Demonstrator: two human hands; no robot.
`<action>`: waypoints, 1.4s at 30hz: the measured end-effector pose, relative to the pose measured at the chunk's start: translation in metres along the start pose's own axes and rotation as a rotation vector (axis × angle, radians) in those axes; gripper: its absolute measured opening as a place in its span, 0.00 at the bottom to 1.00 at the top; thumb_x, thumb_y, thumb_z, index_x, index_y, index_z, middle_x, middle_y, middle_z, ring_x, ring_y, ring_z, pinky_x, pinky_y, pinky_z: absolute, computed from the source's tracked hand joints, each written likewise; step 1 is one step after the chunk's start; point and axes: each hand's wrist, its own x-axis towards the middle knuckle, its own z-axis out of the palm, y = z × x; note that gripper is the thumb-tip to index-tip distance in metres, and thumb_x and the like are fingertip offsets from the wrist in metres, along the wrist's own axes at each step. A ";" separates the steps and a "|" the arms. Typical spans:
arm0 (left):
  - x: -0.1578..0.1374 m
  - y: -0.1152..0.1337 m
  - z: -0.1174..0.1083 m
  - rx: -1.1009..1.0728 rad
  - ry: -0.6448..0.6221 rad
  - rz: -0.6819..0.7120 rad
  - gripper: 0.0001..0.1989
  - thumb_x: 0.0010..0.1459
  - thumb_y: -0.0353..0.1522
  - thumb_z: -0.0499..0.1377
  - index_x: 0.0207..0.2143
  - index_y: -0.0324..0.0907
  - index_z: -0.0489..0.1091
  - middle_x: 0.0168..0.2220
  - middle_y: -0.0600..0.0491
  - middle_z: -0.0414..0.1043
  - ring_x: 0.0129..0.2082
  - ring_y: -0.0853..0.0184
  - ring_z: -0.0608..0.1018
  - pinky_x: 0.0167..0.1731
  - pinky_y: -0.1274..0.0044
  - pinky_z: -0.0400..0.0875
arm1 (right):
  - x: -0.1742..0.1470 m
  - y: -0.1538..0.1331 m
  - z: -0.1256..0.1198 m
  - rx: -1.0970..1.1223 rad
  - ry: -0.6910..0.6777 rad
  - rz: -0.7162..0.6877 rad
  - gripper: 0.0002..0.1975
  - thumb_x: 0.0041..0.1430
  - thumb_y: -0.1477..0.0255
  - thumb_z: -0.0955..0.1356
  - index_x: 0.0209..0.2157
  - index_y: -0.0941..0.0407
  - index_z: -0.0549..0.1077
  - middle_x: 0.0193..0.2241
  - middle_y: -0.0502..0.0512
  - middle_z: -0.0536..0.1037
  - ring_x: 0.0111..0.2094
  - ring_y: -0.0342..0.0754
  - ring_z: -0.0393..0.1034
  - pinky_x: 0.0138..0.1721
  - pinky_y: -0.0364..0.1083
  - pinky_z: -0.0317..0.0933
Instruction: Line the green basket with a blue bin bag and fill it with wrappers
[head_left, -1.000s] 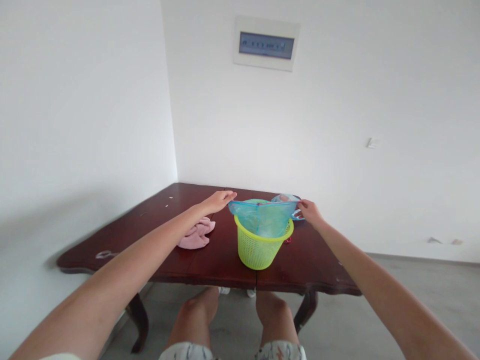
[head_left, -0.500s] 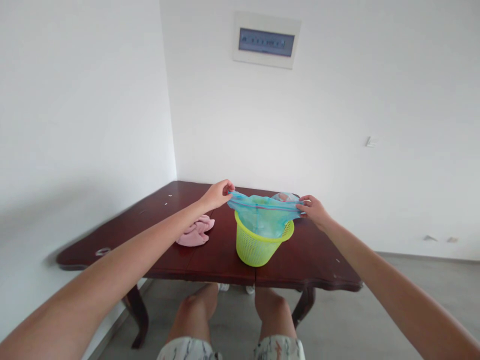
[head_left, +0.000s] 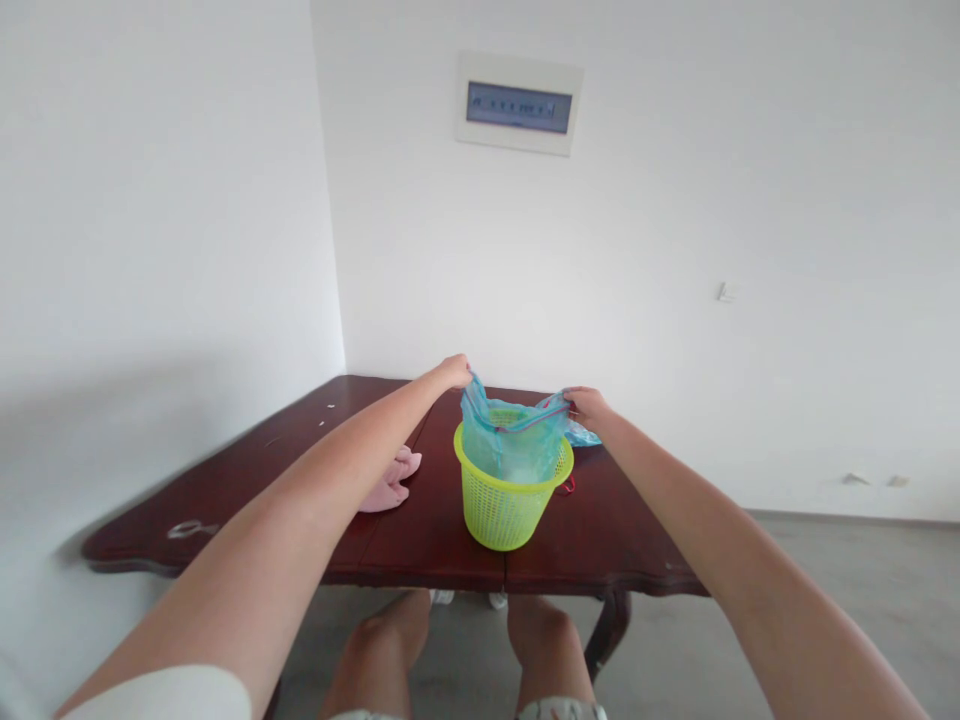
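A yellow-green perforated plastic basket (head_left: 504,515) stands upright on the dark red wooden table. Inside it hangs a translucent blue plastic bag (head_left: 517,445), its upper edge raised above the rim, with a pink-red drawstring band along the mouth. My left hand (head_left: 456,372) is closed on the bag's edge at the far left side. On the right, my right hand (head_left: 587,405) pinches the other side of the bag mouth. The bag's lower part shows only faintly through the basket wall.
A crumpled pink cloth (head_left: 390,485) lies left of the basket, partly behind my left forearm. Blue plastic (head_left: 581,435) and a red loop (head_left: 566,486) sit at the basket's right. A clear ring-like item (head_left: 187,529) is near the table's (head_left: 300,480) left end.
My hands have come closer together, and the bag mouth, stretched nearly straight before, now sags open deeper in the basket. The red loop has come into view.
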 end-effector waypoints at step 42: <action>-0.242 -0.090 -0.052 -0.604 -0.498 0.258 0.26 0.61 0.56 0.78 0.27 0.45 0.81 0.39 0.47 0.83 0.35 0.63 0.82 0.36 0.75 0.81 | -0.266 0.066 -0.112 -0.046 0.268 -0.407 0.28 0.69 0.44 0.78 0.25 0.51 0.78 0.48 0.60 0.85 0.51 0.58 0.76 0.52 0.50 0.72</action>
